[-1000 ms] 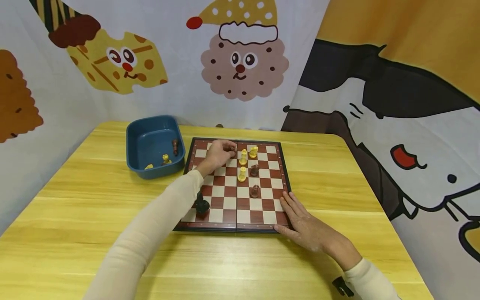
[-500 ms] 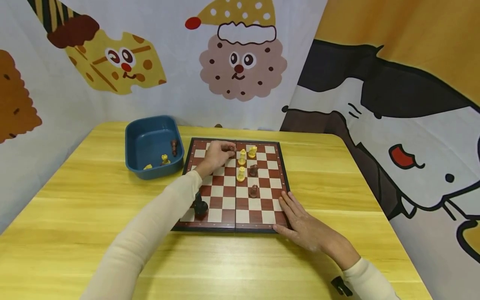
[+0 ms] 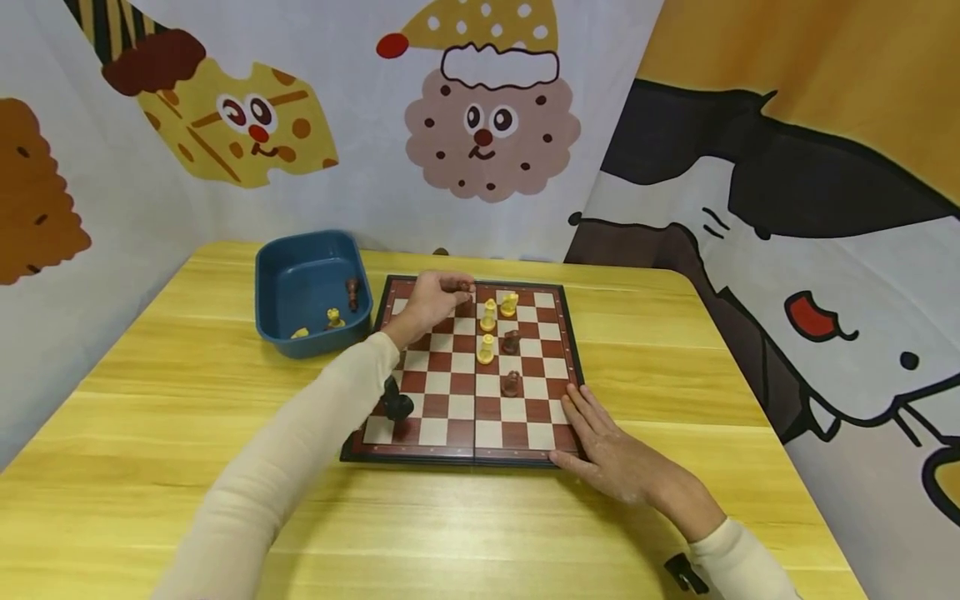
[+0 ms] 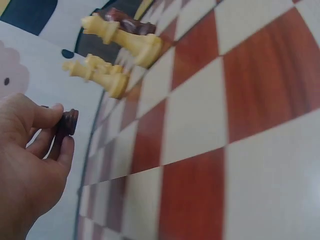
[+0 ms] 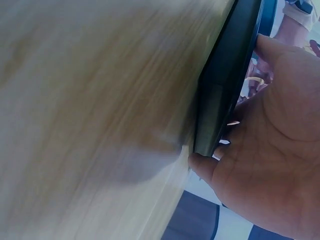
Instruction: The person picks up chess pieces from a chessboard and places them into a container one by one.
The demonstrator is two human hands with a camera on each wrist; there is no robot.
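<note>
Brown and pinched in my left hand (image 3: 433, 298), a pawn (image 4: 64, 128) sits between thumb and fingers at the far left of the chessboard (image 3: 450, 417); the wrist view shows it held off the squares. My right hand (image 3: 611, 454) lies flat with straight fingers on the board's near right corner, thumb against its edge. Three yellow pieces (image 3: 488, 315) and two brown pieces (image 3: 511, 342) stand just right of the left hand. On the table (image 3: 150, 433), a blue tray (image 3: 270, 308) beside the board holds a few more pieces.
</note>
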